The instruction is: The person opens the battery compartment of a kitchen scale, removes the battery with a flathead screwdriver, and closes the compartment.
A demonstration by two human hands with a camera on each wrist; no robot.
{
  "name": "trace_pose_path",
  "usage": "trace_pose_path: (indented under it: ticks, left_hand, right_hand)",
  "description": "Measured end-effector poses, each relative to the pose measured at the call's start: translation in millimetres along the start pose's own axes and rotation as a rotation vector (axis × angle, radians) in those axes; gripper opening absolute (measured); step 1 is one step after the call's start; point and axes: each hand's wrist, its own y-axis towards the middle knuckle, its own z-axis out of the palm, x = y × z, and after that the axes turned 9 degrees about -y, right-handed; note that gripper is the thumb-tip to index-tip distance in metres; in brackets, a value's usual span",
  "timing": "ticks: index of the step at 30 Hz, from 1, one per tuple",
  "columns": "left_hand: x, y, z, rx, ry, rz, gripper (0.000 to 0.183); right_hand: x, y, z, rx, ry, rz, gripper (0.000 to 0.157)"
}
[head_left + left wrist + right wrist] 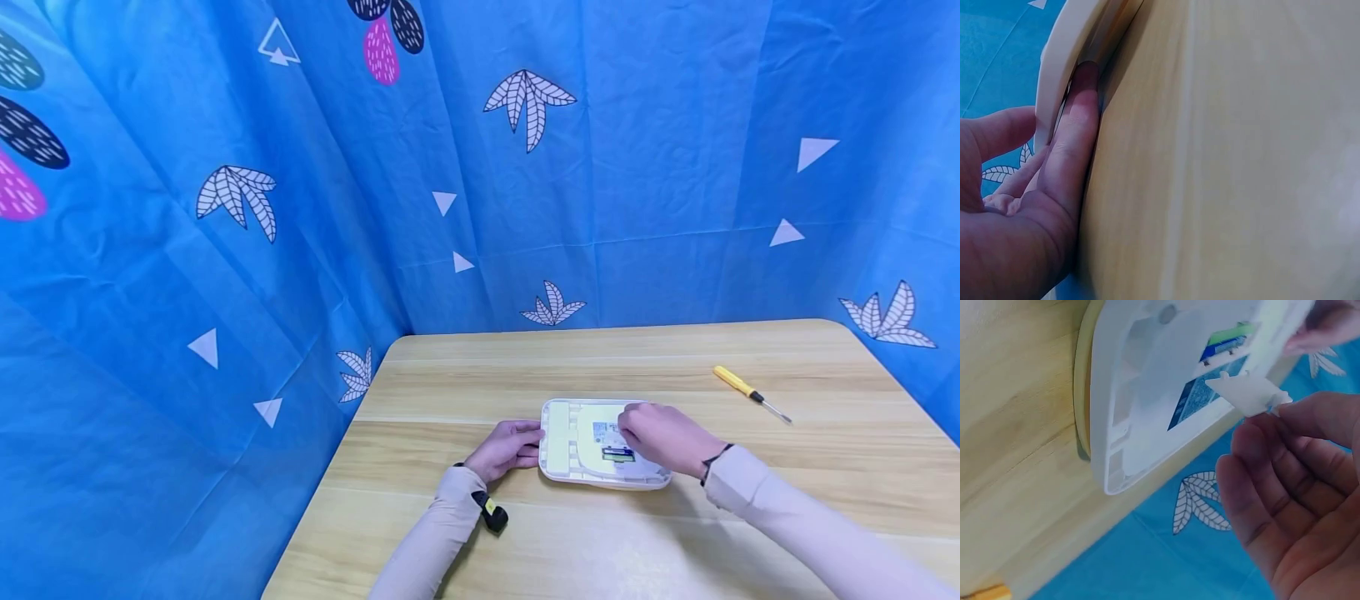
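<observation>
A white, flat, rounded rectangular device [557, 442] lies on the table with its underside up. In that underside sits an uncovered battery compartment [1229, 342] with green and blue inside, beside a printed label [1192, 394]. My left hand [506, 450] grips the device's left edge, thumb on the rim and fingers [1079, 106] tucked beneath it. Over the right part of the device, my right hand [667, 437] pinches a small white battery cover [1247, 394] between thumb and fingertips. The cover is held tilted, above the label and near the compartment, with small tabs along its edge.
A yellow-handled screwdriver [735, 381] lies on the wooden table [465, 375] behind and right of the device. Blue patterned curtains [660, 167] hang behind and to the left. A black strap [491, 512] is on the left wrist.
</observation>
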Motion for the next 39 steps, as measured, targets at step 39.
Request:
trace_pose_path:
  ticks: [39]
  left_hand:
    - [-0.6, -2.2, 1.5, -0.006, -0.006, 0.004, 0.047]
  right_hand:
    - [-78, -93, 18.1, 0.176, 0.689, 0.482, 0.023]
